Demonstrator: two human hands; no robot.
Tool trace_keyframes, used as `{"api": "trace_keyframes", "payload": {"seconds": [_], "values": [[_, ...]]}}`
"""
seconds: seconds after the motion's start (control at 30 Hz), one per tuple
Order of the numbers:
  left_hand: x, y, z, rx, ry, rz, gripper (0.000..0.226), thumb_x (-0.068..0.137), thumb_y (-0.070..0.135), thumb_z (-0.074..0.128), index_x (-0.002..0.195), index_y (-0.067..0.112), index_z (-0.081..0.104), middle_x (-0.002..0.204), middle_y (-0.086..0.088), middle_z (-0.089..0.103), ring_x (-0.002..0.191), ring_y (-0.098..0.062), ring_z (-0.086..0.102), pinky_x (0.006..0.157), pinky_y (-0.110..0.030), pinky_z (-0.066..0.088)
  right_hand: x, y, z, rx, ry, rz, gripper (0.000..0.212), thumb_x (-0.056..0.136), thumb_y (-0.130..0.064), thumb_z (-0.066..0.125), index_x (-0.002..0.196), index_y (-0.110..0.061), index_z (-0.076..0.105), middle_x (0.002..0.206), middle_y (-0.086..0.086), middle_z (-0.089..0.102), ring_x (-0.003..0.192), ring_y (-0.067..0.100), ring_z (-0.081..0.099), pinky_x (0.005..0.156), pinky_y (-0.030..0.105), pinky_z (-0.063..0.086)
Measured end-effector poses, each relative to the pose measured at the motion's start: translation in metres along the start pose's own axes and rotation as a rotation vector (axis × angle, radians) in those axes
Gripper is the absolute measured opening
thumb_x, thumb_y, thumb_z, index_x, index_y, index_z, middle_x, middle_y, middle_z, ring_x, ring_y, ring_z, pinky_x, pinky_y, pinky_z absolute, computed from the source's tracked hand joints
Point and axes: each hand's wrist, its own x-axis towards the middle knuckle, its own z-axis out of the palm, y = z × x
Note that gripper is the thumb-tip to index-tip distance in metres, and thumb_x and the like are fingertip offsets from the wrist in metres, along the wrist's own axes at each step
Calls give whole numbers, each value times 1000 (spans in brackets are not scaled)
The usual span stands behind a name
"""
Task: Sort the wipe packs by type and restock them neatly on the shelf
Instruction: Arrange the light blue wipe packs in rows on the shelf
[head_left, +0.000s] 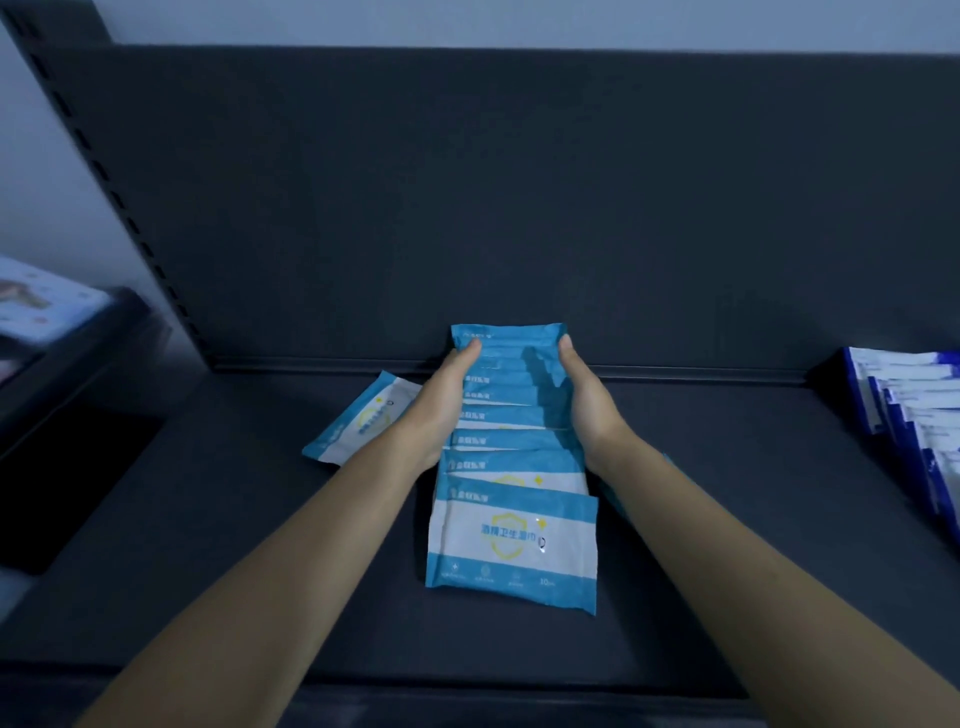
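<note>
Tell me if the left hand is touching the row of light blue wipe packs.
Touching. The head view shows the left hand pressed flat against the left side of the row of light blue wipe packs.

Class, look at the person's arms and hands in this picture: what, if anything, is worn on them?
Nothing worn shows. The left forearm and right forearm are bare to the frame's edge, sleeveless. The left hand and right hand are ungloved; no watch, bracelet or ring is visible, though the hands are partly hidden.
</note>
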Motion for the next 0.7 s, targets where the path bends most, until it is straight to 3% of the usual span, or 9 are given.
{"api": "trace_keyframes", "payload": {"seconds": [0.07, 0.17, 0.27, 0.33, 0.4, 0.47, 0.57, 0.63, 0.7], "values": [[-4, 3, 0, 9, 11, 21, 51, 96, 55, 41, 138, 27, 48, 133, 2, 58, 117, -18, 58, 103, -40, 44, 4, 2, -5, -28, 18, -8, 94, 52, -95, 50, 129, -42, 55, 129, -9, 61, 118, 18, 59, 106, 46, 41], [-16, 6, 1, 205, 105, 86, 66, 97, 54, 37, 153, 26, 17, 155, 8, 25, 141, -13, 28, 114, -35, 25, -10, -6, -3, -120, 101, -53, 100, 56, -97, 38, 138, -41, 46, 141, -10, 50, 128, 16, 49, 112, 44, 33], [-37, 1, -1, 773, 159, 258, 74, 96, 56, 35, 154, 24, 2, 161, 8, 2, 147, -9, 2, 119, -33, 6, -36, -12, 5, -305, 193, -160, 76, 92, -65, 36, 153, -22, 20, 157, -6, 24, 144, 15, 25, 118, 34, 19], [-52, -7, -2, 1118, 123, 376, 79, 94, 60, 33, 154, 22, -2, 160, 8, -8, 146, -7, -9, 118, -31, 2, -47, -3, 5, -415, 203, -231, 69, 99, -48, 36, 154, -15, 11, 159, -2, 18, 145, 14, 19, 118, 31, 17], [-65, -19, -3, 1286, 70, 392, 81, 93, 63, 29, 153, 22, -6, 158, 11, -18, 143, -4, -19, 117, -30, -3, -54, 7, 8, -430, 188, -221, 66, 101, -43, 36, 154, -16, 7, 158, -3, 21, 144, 15, 23, 116, 30, 20], [-74, -29, -2, 1298, 27, 372, 78, 95, 61, 27, 152, 23, -11, 155, 13, -26, 139, -1, -29, 117, -29, -7, -57, 15, 11, -383, 184, -193, 64, 102, -40, 36, 154, -18, 6, 154, -5, 28, 141, 15, 29, 113, 29, 25], [-78, -36, -1, 1219, 54, 381, 73, 97, 57, 26, 152, 26, -10, 155, 14, -28, 137, 1, -31, 117, -30, -7, -58, 19, 15, -376, 205, -242, 58, 101, -42, 34, 152, -18, 20, 150, -4, 39, 138, 17, 37, 113, 33, 30], [-78, -35, -1, 1274, 104, 407, 70, 97, 57, 22, 153, 23, -5, 157, 10, -23, 140, -2, -27, 117, -32, -7, -60, 19, 16, -388, 221, -253, 60, 101, -46, 31, 152, -17, 22, 153, -1, 34, 141, 17, 32, 116, 35, 25], [-83, -31, -2, 1419, 142, 515, 75, 94, 64, 17, 153, 19, 4, 160, 4, -12, 144, -8, -20, 118, -34, -10, -65, 18, 15, -427, 233, -273, 61, 102, -44, 29, 153, -14, 15, 158, -2, 22, 145, 13, 20, 115, 24, 14]]}}
